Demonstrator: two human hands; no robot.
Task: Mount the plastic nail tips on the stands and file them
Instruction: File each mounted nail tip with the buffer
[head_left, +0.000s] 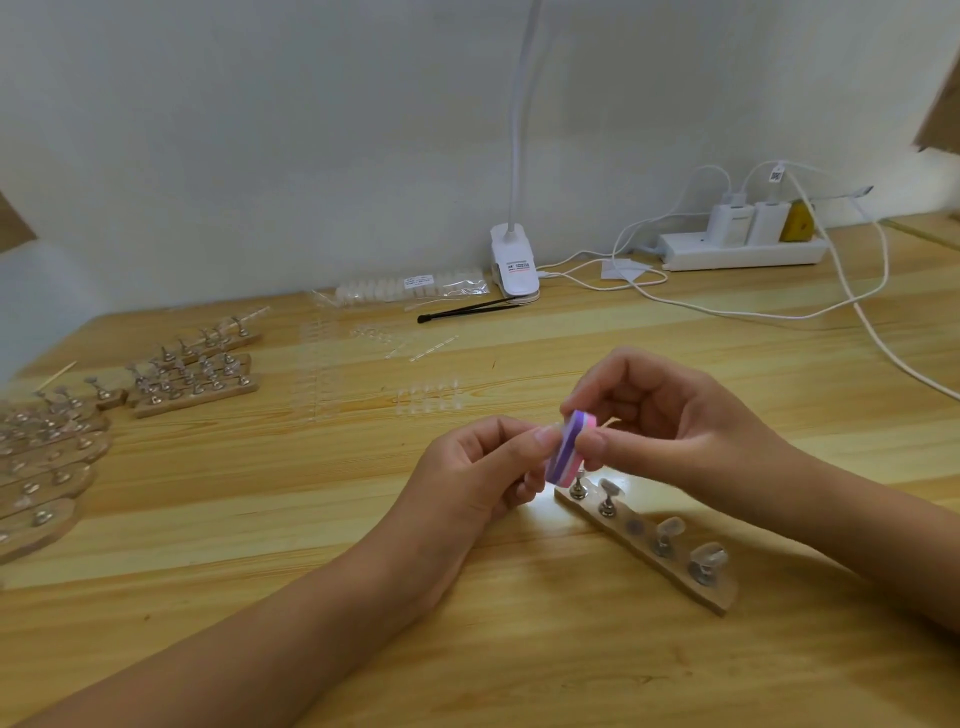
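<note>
Far left of the bench (519, 649): spare stands (197, 387) in rows, close together. Mid bench: clear nail tip sheets (426, 399) lying flat; behind them a bag of tips (415, 287), black tweezers (467, 310) and the clip lamp (515, 266). Our left hand (467, 480) has its fingers curled, thumb and forefinger pinching the left edge of the file block (568, 448); we can't tell if a tip sits between them. Our right hand (670, 428) grips the block from the right, above the bench. Just below it lies the wooden stand (675, 569), with nail tips (709, 555) mounted on its pegs. Power strip (743, 250) at the far right by the wall
</note>
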